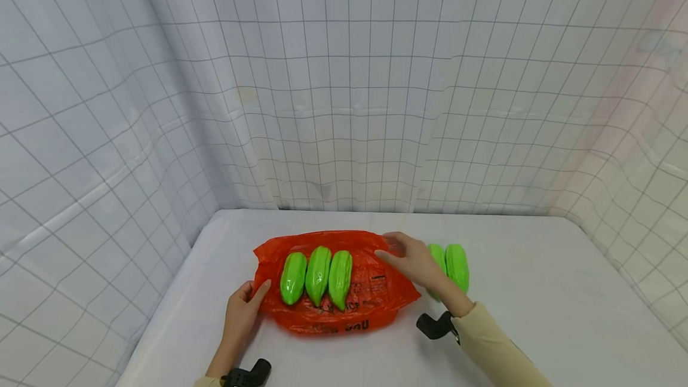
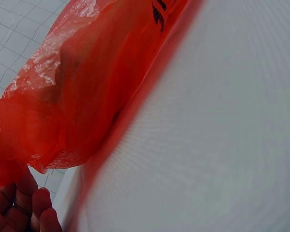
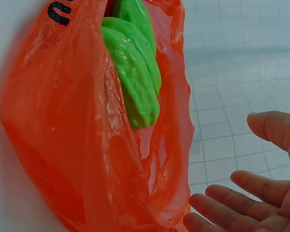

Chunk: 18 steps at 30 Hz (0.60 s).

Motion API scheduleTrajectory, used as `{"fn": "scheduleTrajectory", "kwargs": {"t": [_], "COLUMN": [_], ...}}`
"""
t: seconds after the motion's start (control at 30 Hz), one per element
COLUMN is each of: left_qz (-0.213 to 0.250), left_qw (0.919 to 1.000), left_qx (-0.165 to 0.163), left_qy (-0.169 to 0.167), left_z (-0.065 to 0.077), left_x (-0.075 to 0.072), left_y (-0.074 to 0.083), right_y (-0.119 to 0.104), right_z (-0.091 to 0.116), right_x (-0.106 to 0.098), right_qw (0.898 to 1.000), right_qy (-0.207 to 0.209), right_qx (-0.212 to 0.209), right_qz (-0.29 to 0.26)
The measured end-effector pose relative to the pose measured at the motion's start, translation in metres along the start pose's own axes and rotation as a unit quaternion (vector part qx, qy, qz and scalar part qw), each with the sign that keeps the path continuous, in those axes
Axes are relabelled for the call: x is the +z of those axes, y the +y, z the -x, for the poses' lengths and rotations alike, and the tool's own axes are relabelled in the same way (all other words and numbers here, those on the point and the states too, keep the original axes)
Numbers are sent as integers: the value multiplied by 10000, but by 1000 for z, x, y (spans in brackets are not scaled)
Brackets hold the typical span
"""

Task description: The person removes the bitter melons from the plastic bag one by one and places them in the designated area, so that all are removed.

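A red plastic bag [image 1: 384, 300] with black print lies spread on the table. Three glossy green bitter melons [image 1: 319, 273] sit side by side on or in it; the right wrist view shows ridged bitter melons [image 3: 137, 72] inside the bag's opening. My left hand [image 1: 242, 312] pinches the bag's left edge between thumb and fingers, and the left wrist view shows the film [image 2: 62, 116] pulled up there. Over the bag's right end is my right hand [image 1: 414, 258], fingers extended, thumb apart, holding nothing. In the right wrist view its fingers [image 3: 251, 208] are clear of the film.
Two more green bitter melons [image 1: 457, 267] lie on the white table [image 1: 537, 291] to the right of the bag, partly hidden by my right hand. White gridded curtains [image 1: 349, 106] hang behind and along both sides of the table.
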<state>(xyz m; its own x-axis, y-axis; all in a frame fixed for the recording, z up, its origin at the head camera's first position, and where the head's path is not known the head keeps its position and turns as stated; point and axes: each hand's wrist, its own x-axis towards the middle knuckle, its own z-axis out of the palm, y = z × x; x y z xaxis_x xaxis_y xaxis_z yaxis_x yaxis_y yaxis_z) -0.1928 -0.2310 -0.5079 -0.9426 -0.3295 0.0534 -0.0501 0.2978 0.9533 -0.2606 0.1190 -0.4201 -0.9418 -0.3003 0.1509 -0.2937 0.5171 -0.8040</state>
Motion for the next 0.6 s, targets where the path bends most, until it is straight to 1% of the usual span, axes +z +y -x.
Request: {"fn": "scheduleTrajectory", "kwargs": {"t": [0.27,0.5,0.6], "left_qz": [-19,-69,-74], "left_qw": [10000,10000,10000], "left_qx": [-4,27,27], "left_qy": [6,41,31], "left_z": [0,-1,-1], "left_x": [0,0,0], "left_y": [1,-1,-1], "right_y": [-4,-9,-11], "right_z": [-6,-11,-13], "right_x": [6,10,10], "right_qw": [9991,9978,9967], "right_qy": [-346,-593,-750], "right_qx": [136,-137,-164], "right_qz": [214,246,247]}}
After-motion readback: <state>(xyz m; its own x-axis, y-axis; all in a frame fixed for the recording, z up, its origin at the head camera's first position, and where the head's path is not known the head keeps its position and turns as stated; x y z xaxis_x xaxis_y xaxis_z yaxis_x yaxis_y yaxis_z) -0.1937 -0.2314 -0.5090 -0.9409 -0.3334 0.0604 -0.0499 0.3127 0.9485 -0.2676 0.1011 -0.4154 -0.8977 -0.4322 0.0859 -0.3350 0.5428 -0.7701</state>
